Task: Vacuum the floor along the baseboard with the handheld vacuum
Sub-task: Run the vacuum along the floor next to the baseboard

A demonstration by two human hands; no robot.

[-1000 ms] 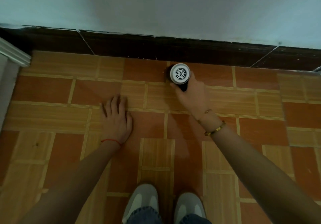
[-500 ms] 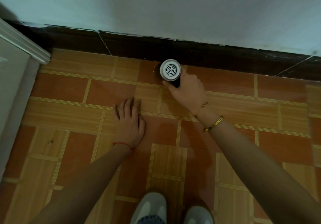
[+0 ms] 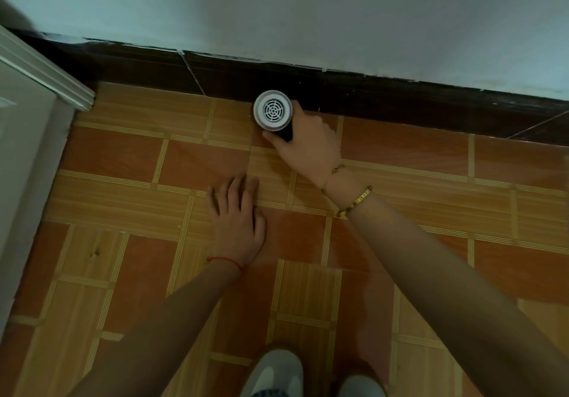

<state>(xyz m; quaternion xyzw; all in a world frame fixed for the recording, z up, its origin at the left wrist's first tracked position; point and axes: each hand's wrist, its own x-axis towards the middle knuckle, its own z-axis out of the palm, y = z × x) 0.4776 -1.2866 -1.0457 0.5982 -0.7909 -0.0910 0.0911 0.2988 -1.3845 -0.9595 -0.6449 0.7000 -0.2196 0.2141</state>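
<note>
My right hand (image 3: pixel 308 144) grips the vacuum (image 3: pixel 272 110) against the baseboard (image 3: pixel 369 98); my left hand (image 3: pixel 238 224) lies flat, fingers spread, on the floor (image 3: pixel 123 156)

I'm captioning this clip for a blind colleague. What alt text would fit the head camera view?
A person's right hand holds a handheld vacuum upright against the dark baseboard, its white vented end facing the camera. The left hand rests flat on the orange patterned floor, and grey shoes show at the bottom edge.

The handheld vacuum (image 3: pixel 272 110)'s nozzle is hidden; both shoes (image 3: pixel 271 372) are cut off.
</note>
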